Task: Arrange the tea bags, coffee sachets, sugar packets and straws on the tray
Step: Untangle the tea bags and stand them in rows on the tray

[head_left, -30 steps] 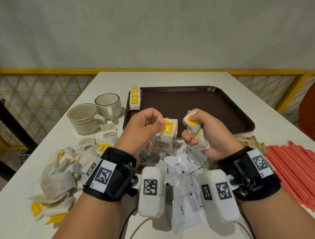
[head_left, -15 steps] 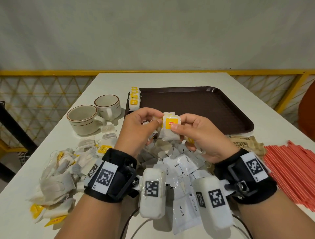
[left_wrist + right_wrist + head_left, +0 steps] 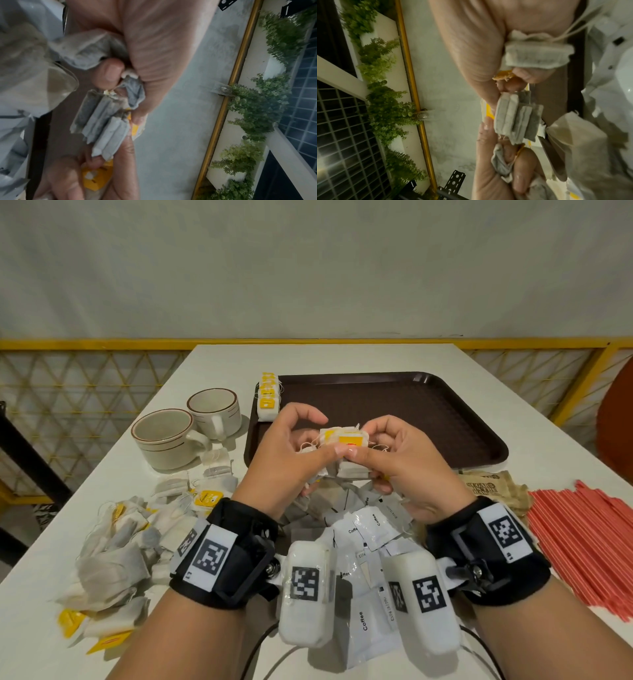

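Since the earlier frame the two hands have closed together and risen slightly, and the tea bags they held separately are now merged into one stack. The left hand and right hand meet thumb to thumb, both pinching the stack of tea bags between curled fingers; the wrist views show several bags pressed flat side by side, yellow tags outward. Each hand also holds a spare bag in its palm.

Just beyond the hands lies the brown tray; only a short row of tea bags stands at its left edge, and the rest is bare.

Below the hands, coffee sachets are scattered on the counter. Left of the left hand lies a loose heap of tea bags, with two cups beyond it. Right of the right hand lie brown sugar packets and red straws.

Judgement: the task is at an early stage. Most tea bags and all sachets, sugar packets and straws remain off the tray.
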Available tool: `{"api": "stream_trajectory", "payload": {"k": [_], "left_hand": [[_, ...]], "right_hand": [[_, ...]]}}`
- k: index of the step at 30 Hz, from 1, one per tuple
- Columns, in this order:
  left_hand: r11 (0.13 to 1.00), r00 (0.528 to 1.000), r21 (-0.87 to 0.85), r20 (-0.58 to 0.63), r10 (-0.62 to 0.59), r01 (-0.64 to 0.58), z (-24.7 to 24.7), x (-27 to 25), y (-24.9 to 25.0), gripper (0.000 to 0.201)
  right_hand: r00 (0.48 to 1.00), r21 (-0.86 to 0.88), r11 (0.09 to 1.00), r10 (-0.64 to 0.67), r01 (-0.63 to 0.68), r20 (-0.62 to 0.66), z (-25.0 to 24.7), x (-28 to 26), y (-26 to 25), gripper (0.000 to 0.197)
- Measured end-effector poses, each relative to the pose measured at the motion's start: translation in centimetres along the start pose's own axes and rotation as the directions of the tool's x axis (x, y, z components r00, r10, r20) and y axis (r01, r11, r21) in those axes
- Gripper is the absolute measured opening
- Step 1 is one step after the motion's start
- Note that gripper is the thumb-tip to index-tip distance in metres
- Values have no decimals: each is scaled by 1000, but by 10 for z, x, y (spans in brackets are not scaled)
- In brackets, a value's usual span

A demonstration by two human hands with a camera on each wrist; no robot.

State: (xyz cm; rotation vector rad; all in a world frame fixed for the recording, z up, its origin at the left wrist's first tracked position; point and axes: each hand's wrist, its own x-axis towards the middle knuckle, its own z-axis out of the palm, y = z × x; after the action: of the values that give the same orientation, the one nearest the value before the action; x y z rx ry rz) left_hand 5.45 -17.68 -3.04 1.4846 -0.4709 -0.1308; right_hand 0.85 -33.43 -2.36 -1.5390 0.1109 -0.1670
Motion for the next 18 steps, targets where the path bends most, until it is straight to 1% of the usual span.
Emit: {"api": "stream_trajectory", "payload": {"k": [2,4,5,7,9,13,18], "left_hand": [[1000,1000,20,-26,-7,7,-2,1,-3,27],[999,997,27,-77,-31,34,-3,3,-6,27],[998,994,35,-101,-43,47,-4,3,-7,27],[997,990,42,-131,-58,64,-4,4,-8,26],[996,986,41,-150,-69,76,-5,5,-8,26],[994,987,55,-137,-85,94,-6,6,-12,26],[994,993,91,-106,-53,62,-6,6,-14,27]], "right_hand": [[998,77,996,50,-52,36,0,1,-1,19],[988,225,962,140,-152,70,-3,4,-3,14],[980,314,929,179,-197,86,-5,5,-4,15],[970,427,871,216,-242,109,-10,7,-6,28],[968,437,864,223,-251,116,-13,7,-6,41],[975,359,907,212,-220,63,-11,6,-6,52],[989,344,927,135,-147,58,-10,8,-5,36]]}}
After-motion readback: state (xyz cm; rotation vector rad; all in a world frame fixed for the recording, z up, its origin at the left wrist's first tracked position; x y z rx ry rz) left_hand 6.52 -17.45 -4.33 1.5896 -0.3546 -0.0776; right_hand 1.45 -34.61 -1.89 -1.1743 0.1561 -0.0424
